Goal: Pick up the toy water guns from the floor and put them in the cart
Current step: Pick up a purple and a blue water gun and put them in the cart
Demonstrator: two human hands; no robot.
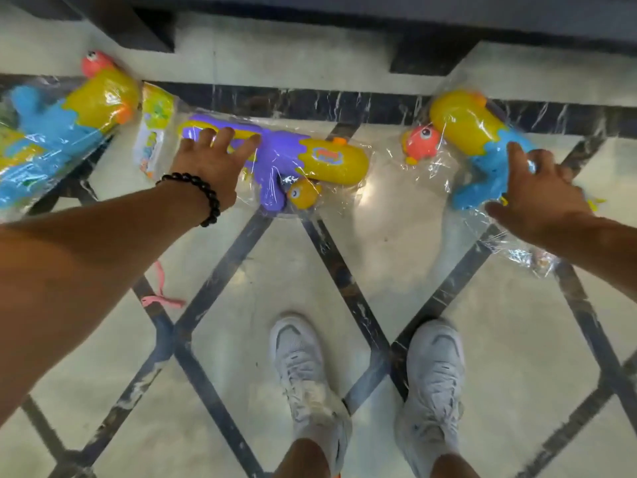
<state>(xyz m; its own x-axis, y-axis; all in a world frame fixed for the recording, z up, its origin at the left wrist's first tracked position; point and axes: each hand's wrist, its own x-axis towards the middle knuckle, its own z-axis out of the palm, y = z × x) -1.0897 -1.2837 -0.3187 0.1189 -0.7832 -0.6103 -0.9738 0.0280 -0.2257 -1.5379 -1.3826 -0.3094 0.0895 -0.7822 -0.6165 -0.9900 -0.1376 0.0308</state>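
Head view, looking down at both outstretched arms. The left hand point(210, 163), a dark beaded bracelet point(200, 194) at its wrist, reaches forward with its fingers point(224, 136) spread and straight, their tips resting on the barrel end of the purple-and-yellow water gun point(293, 160); nothing is gripped. The right hand point(537, 198) lies over the blue grip of the blue-and-yellow water gun point(482, 143), index finger extended along it and thumb below — whether the remaining fingers curl round the toy cannot be told.

Three toy water guns lie on the floor point(282, 270), each sealed in its own clear plastic bag: the purple one at centre, with a small yellow fish figure beside its handle; the blue one at right, with an orange fish figure near its yellow tank; and a second blue-and-yellow water gun point(69, 119) at far left, untouched, an orange fish head showing at its top. A printed header card point(153, 129) closes the central bag's left end.

The floor is pale marble with dark diagonal inlay. Two white sneakers point(434, 391) stand on it — one pink strip point(160, 298) lies near the left forearm.
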